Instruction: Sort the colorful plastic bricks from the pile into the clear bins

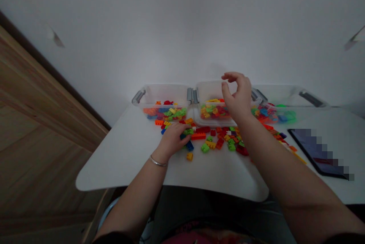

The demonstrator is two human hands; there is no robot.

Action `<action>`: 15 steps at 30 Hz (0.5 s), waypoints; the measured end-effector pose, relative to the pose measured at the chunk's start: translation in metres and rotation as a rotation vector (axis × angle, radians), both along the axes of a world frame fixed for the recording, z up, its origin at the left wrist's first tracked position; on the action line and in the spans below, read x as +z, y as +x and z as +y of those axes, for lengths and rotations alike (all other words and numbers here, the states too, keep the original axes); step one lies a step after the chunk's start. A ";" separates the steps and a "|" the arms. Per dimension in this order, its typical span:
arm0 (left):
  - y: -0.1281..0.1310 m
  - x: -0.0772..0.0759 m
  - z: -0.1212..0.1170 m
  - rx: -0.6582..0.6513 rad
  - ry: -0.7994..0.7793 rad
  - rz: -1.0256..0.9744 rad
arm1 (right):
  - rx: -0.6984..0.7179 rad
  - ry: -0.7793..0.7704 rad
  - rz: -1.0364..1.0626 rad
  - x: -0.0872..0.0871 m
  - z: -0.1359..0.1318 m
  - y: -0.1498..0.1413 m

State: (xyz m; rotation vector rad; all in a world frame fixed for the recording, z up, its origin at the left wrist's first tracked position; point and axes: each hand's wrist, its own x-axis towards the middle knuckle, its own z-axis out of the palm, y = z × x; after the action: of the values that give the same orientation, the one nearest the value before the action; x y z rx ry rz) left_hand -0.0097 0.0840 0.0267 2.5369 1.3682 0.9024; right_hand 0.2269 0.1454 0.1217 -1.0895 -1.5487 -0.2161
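Plastic bricks (221, 143) lie loose in front of the middle bin (208, 90): light, stiff, small, best pinched by the sides. Left hand (171, 140) lies on them, grip unclear; right hand (238, 95) hangs released above the bin, empty.

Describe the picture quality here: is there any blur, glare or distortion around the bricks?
Head view: the light is dim and soft, with no strong glare; the wide lens bends the edge of the white table; the plastic bricks in the right clear box look smeared with green; the dark tablet is pixelated.
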 end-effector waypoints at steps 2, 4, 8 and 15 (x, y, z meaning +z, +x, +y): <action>-0.001 -0.001 0.001 -0.013 0.023 -0.006 | 0.058 0.111 0.094 -0.007 -0.021 -0.010; -0.001 -0.002 0.002 -0.003 0.027 -0.023 | 0.149 0.127 0.141 -0.023 -0.041 -0.021; -0.001 -0.004 0.002 0.036 0.017 -0.080 | 0.241 -0.030 0.059 -0.067 -0.063 -0.037; -0.001 -0.003 0.003 -0.015 0.027 -0.033 | 0.445 -0.203 -0.229 -0.100 -0.061 -0.038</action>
State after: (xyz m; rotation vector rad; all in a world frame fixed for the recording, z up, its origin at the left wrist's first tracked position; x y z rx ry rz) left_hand -0.0109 0.0869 0.0235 2.5366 1.3349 0.9618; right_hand 0.1884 0.0847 0.0213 -0.8657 -2.0105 0.1281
